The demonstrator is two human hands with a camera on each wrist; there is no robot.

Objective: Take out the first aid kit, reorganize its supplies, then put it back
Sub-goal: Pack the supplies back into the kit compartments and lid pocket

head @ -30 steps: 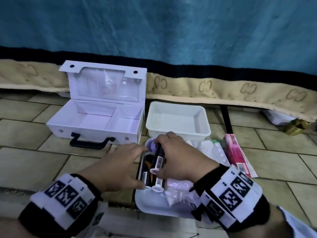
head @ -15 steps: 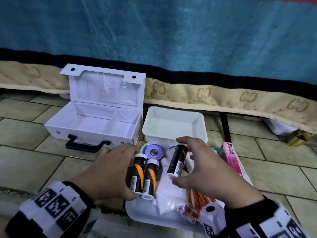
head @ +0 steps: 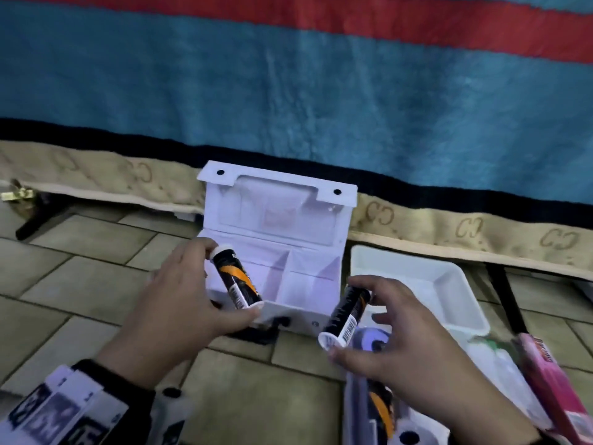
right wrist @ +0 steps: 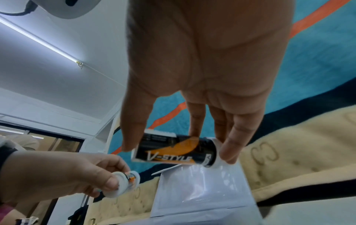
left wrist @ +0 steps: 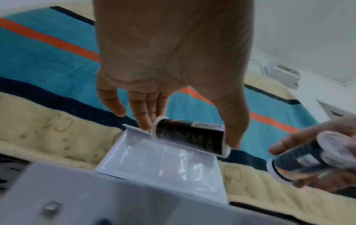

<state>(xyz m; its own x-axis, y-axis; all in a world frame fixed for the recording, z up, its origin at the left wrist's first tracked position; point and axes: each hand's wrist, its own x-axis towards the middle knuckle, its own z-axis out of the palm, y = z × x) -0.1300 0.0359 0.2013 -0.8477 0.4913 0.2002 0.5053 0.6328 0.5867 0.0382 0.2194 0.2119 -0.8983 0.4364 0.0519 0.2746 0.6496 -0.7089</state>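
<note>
The white first aid kit stands open on the tiled floor, lid upright and both compartments bare. My left hand pinches a black-and-orange tube by its ends, tilted above the kit's left compartment. The same left-hand tube appears in the left wrist view. To the right of the kit's front corner, my right hand grips a second tube, labelled V-STYLE, between thumb and fingers. A third tube lies in the near tray.
An empty white tray sits to the right of the kit. A blue tape roll, white packets and a pink box lie at the right. A blue and red blanket with a beige border hangs behind.
Both hands rose from the near tray and moved toward the open kit, each carrying a tube. The left hand went from two tubes to one. The head view swung left.
</note>
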